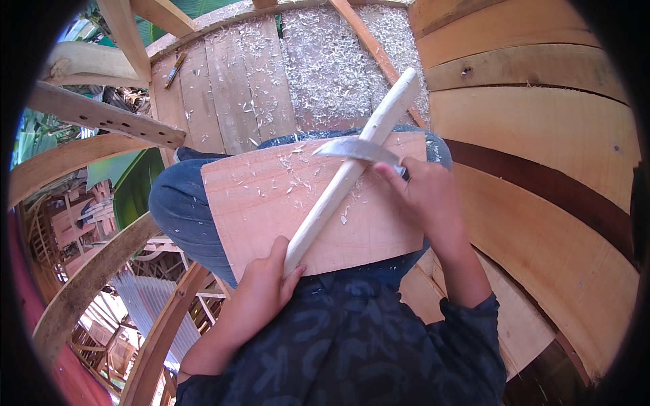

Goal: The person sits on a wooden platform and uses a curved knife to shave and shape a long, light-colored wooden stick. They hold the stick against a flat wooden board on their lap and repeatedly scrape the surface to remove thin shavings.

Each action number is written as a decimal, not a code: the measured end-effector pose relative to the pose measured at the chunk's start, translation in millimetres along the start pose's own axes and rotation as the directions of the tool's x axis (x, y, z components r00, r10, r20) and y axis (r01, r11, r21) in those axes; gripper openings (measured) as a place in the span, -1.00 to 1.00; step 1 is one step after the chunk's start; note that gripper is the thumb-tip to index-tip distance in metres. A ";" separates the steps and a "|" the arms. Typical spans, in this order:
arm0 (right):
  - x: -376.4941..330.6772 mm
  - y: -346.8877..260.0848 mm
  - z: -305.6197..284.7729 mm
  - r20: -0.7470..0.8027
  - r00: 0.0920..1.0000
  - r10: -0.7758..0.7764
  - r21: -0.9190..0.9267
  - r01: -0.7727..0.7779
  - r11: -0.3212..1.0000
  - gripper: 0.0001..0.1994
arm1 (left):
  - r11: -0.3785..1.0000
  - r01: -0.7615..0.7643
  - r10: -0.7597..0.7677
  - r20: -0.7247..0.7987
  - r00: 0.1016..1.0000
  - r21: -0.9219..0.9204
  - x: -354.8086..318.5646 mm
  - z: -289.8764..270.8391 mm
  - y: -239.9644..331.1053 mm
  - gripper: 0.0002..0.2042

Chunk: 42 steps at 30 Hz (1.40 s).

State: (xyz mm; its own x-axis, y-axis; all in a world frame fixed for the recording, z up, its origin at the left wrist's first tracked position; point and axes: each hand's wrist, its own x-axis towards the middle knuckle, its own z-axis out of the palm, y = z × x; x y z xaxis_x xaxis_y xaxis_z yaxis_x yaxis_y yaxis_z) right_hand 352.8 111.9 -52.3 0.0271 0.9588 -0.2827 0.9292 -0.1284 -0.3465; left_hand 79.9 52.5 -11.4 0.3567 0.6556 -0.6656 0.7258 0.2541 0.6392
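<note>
A flat reddish wooden board (pixel 261 216) lies across my lap, with thin wood shavings scattered over it. A long pale wooden stick (pixel 340 183) slants over the board, its far end reaching past the far edge. My left hand (pixel 263 279) is closed around the stick's near end. A knife with a curved metal blade (pixel 359 149) crosses the stick toward its far half, blade tip to the left. Its handle is in my right hand (pixel 430 196), which is closed and mostly hides it. The blade appears to touch the stick.
Pale shavings (pixel 338 74) thickly cover the planks beyond my knees. A small slim tool (pixel 175 70) rests on planks at the far left. A reddish wooden strip (pixel 369 44) lies across the shavings. Planked wall (pixel 528 122) curves up on the right; curved wooden ribs (pixel 95 284) stand on the left.
</note>
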 end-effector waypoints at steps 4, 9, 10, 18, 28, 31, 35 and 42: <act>4.5 5.8 1.7 -0.056 0.998 -0.042 -0.057 0.039 0.998 -0.34 | 1.000 0.004 -0.004 -0.015 1.000 -0.006 -2.3 2.2 -1.5 -0.63; 12.2 9.0 -1.1 -0.051 0.997 0.052 0.021 -0.051 0.998 -0.35 | 1.000 0.003 -0.003 -0.002 1.000 -0.007 3.1 0.6 3.9 -0.66; 3.8 -1.2 3.6 -0.022 0.998 -0.065 0.010 0.065 0.998 -0.36 | 1.000 0.010 -0.010 0.003 1.000 -0.009 4.2 0.3 2.5 -0.66; 21.2 15.6 -8.5 -0.045 0.999 -0.017 -0.069 0.014 0.997 -0.36 | 1.000 0.006 -0.005 0.020 1.000 -0.029 6.1 -2.7 4.5 -0.65; 37.3 34.0 -26.6 -0.016 0.973 0.228 -0.006 -0.228 0.974 -0.31 | 0.999 -0.034 0.034 -0.011 0.999 0.005 2.0 3.1 -0.1 -0.65; -4.7 -0.7 -11.9 0.121 0.990 -0.066 -0.111 0.080 0.991 -0.33 | 1.000 -0.022 0.022 0.018 1.000 -0.004 5.0 0.7 1.9 -0.66; 16.2 24.2 -8.5 -0.009 0.996 0.091 0.001 -0.091 0.996 -0.32 | 1.000 0.008 -0.008 0.003 1.000 -0.017 0.7 1.7 5.4 -0.66; -1.2 10.4 -8.3 -0.030 1.000 0.008 -0.087 -0.011 0.996 -0.32 | 1.000 -0.019 0.019 -0.022 1.000 0.013 -0.2 4.1 6.7 -0.67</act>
State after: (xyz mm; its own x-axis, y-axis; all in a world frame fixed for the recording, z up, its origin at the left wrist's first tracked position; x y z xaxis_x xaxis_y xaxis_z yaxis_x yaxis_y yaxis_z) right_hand 365.5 111.6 -48.1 0.0459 0.9650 -0.2583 0.9574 -0.1163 -0.2644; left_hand 87.1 51.2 -8.5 0.3574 0.6761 -0.6443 0.7266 0.2321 0.6466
